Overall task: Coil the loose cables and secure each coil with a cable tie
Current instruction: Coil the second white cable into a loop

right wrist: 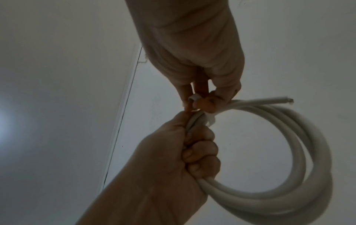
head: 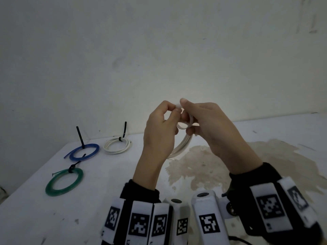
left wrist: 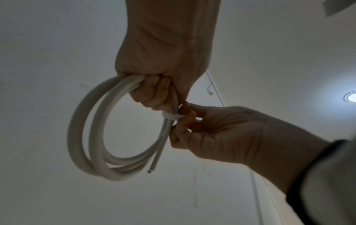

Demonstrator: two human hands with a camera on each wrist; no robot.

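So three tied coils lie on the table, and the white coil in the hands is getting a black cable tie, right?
Not quite. The plastic cable tie round the hand-held white cable coil is white, not black, as the left wrist view shows. The blue coil, tabletop white coil and green coil do lie tied on the table.

Three tied coils on the table (head: pixel 109 200) at the left; two side by side (head: pixel 84 151) (head: pixel 117 145) near the wall, third (head: pixel 64 181) nearer the person; both hands (head: pixel 160 131) (head: pixel 210 124) raised to the right, holding a fourth coil (head: pixel 181 146) between them
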